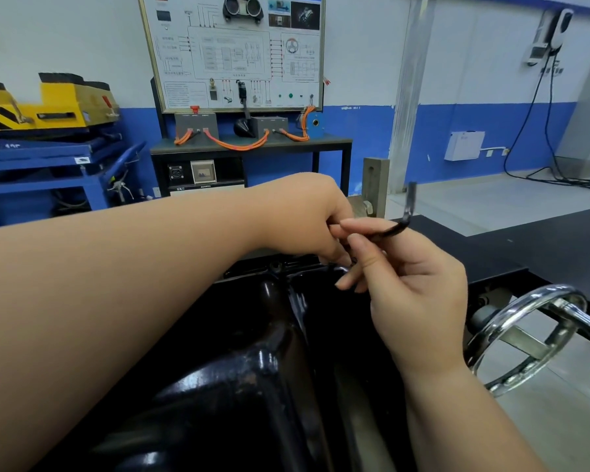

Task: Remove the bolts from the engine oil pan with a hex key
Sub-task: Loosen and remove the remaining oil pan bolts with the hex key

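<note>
Black oil pan [252, 369] foreground; blue-banded wall [365, 144] behind.

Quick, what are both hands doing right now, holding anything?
Left hand: fingers curled above the oil pan at its far edge; whether it holds anything cannot be told.
Right hand: pinches the hex key.

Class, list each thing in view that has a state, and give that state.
Black L-shaped hex key: held clear of the glossy black oil pan, short end up.
Right hand: pinches the key.
Left hand: fingers curled at pan's rim; contents hidden.
Chrome handwheel: untouched.
</note>
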### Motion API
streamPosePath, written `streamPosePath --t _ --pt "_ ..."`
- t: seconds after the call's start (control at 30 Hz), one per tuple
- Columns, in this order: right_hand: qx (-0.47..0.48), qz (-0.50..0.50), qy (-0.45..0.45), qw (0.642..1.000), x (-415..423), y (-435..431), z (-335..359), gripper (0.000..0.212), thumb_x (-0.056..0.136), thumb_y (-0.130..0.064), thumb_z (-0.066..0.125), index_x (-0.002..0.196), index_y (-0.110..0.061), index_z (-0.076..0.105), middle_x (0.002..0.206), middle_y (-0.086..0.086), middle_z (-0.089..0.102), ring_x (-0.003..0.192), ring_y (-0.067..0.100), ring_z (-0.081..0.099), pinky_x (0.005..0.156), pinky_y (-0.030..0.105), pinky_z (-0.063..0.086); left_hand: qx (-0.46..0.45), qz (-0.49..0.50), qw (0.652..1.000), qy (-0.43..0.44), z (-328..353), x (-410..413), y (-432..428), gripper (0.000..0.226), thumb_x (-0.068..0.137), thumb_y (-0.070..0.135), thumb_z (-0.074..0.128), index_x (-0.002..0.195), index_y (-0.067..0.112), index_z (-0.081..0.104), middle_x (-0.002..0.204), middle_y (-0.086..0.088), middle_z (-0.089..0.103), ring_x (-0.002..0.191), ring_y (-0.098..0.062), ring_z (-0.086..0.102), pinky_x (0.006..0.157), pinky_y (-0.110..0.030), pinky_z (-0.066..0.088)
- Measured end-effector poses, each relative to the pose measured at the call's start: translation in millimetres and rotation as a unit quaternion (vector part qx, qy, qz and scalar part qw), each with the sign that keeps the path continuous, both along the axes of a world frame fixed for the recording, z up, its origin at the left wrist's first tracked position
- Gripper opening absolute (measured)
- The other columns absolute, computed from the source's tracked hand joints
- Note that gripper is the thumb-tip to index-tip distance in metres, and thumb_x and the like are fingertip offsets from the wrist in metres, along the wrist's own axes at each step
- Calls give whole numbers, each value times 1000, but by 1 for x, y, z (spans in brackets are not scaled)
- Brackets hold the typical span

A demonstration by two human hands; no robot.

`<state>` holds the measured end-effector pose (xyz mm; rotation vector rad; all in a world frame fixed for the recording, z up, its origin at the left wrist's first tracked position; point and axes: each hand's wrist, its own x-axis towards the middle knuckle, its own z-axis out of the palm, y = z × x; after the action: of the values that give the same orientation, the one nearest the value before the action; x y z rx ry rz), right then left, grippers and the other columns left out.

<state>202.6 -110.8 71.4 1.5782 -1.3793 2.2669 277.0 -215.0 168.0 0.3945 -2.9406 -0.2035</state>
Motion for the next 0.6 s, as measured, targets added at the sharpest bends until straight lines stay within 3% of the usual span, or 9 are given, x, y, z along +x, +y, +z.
streamPosePath --t 0.13,0.2,0.37,0.47,0.6 --pt "-17 2 -40 999 -3 -1 1 14 79 -15 70 82 -29 74 77 -8 73 47 10 60 55 19 49 2 -8 1000 6 -1 1 0 5 76 23 71 72 23 69 68 2 64 62 -7 54 54 -17 38" --pt "-13 -7 -38 999 -4 -2 2 12 77 -19 72 82 -30 74 72 -8 71 50 10 62 56 20 50 -14 -7 1000 11 -2 -1 1 9 76 22 70 80 14 71 72 -3 64 64 -14 52 57 -22 38" --pt "-6 -5 -17 1000 -1 0 2 14 83 -24 66 92 -32 71 80 -8 72 63 14 67 64 25 50 -14 -5 1000 4 0 -1 3 8 75 15 69 69 17 65 59 7 53 56 -7 45 52 -16 35" --pt "-21 9 9 1000 0 3 1 26 90 -11 56 110 -24 65 99 -4 71 69 17 68 68 23 50 -18 -2 1000 17 0 0 4 10 74 17 70 69 11 64 52 7 46 48 -5 42 48 -16 31" --pt "-29 1 14 999 1 3 1 34 90 -2 50 110 -26 64 101 -4 71 69 14 67 68 21 50 -5 1 1000 19 0 1 2 12 74 18 72 69 9 65 52 7 47 49 -3 42 49 -15 32"
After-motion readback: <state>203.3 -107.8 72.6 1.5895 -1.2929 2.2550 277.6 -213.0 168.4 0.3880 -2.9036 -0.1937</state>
